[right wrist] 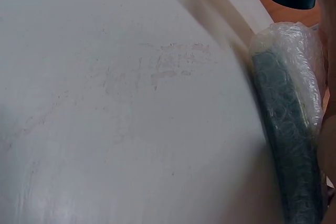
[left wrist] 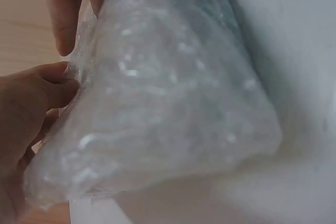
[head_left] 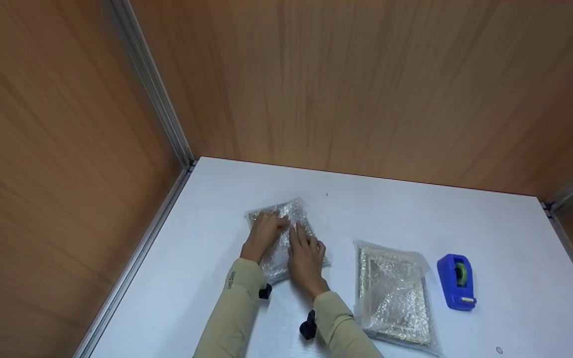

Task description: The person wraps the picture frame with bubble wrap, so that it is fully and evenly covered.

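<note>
A bubble-wrapped package (head_left: 284,251) lies tilted on the white table, below both hands. At its upper left is the left hand (head_left: 264,233); in the left wrist view the thumb and a finger of the left hand (left wrist: 26,108) pinch the edge of the bubble wrap (left wrist: 168,93). The right hand (head_left: 306,258) rests on the package's right side, fingers fairly straight and pointing at the left hand. In the right wrist view, the package's dark side (right wrist: 289,140) shows through the wrap, and the right hand (right wrist: 328,145) is mostly cut off at the edge.
To the right lies a second bubble-wrapped item, a frame with an ornate pale border (head_left: 418,308). Beyond it stands a blue tape dispenser (head_left: 455,282) with a green roll. Wooden panels (head_left: 356,89) enclose the white table (head_left: 217,199) at the back and sides.
</note>
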`<state>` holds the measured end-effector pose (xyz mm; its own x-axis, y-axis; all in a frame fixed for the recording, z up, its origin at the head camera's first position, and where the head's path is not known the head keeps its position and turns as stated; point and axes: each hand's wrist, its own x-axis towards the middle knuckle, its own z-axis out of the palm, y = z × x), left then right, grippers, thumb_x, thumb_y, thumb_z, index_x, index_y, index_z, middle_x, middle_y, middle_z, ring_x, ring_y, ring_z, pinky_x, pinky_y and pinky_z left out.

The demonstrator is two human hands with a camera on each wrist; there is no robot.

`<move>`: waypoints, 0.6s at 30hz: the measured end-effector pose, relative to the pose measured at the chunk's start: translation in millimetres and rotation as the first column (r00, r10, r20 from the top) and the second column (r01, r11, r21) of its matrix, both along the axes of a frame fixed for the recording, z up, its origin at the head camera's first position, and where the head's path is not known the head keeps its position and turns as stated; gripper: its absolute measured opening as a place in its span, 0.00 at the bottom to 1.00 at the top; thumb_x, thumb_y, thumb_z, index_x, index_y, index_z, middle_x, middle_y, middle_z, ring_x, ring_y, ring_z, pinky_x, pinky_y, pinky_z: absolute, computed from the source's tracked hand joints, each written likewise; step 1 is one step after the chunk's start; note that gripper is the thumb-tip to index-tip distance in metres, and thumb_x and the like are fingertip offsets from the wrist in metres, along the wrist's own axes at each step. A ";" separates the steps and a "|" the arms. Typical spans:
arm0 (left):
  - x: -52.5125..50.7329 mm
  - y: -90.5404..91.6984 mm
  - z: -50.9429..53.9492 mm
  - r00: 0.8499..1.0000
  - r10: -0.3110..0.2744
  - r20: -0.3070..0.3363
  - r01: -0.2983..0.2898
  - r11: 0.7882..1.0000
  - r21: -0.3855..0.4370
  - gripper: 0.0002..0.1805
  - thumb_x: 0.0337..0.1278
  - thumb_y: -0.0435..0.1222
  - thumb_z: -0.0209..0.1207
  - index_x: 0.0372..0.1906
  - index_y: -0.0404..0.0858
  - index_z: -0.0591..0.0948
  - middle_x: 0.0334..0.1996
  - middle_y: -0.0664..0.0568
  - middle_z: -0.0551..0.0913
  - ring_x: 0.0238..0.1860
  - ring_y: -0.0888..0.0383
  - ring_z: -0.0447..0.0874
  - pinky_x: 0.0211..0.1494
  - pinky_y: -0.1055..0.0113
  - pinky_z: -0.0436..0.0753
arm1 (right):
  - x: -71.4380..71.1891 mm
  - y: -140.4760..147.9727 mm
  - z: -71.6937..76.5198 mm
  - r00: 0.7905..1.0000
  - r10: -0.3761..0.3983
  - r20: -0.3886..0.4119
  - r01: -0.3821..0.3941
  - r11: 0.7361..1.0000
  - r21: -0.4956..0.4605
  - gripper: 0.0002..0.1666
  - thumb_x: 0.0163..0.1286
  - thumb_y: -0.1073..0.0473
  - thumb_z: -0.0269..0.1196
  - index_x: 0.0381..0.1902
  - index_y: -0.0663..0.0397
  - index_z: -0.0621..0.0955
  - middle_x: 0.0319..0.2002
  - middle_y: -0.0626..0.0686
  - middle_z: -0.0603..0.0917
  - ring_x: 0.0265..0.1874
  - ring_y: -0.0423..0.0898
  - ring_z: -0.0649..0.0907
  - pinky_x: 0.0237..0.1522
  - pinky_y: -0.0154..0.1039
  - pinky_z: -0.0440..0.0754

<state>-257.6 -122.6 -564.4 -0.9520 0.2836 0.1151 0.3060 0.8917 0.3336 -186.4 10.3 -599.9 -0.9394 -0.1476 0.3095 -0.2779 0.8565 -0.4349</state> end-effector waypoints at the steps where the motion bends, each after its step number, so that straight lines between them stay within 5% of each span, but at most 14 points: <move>1: 0.2 -0.2 -0.2 1.000 0.003 0.004 -0.003 1.000 0.007 0.14 0.60 0.32 0.60 0.49 0.46 0.85 0.61 0.46 0.77 0.63 0.47 0.73 0.69 0.52 0.69 | 0.0 -0.2 -0.1 1.000 0.000 -0.002 0.000 1.000 0.003 0.31 0.73 0.58 0.54 0.72 0.50 0.64 0.73 0.53 0.62 0.52 0.56 0.71 0.59 0.55 0.62; 18: 0.7 -4.0 -2.2 0.997 -0.067 0.035 0.069 0.997 -0.036 0.13 0.64 0.33 0.56 0.50 0.44 0.85 0.62 0.44 0.76 0.65 0.45 0.72 0.72 0.48 0.64 | -3.9 1.6 5.9 0.998 0.021 0.066 -0.026 0.996 0.081 0.25 0.73 0.56 0.52 0.67 0.50 0.71 0.68 0.51 0.70 0.54 0.54 0.70 0.58 0.57 0.62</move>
<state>-256.9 -126.6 -566.6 -0.9336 0.3513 0.0710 0.3553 0.8813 0.3117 -190.2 11.9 -594.0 -0.9530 -0.1924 0.2340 -0.2720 0.8836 -0.3812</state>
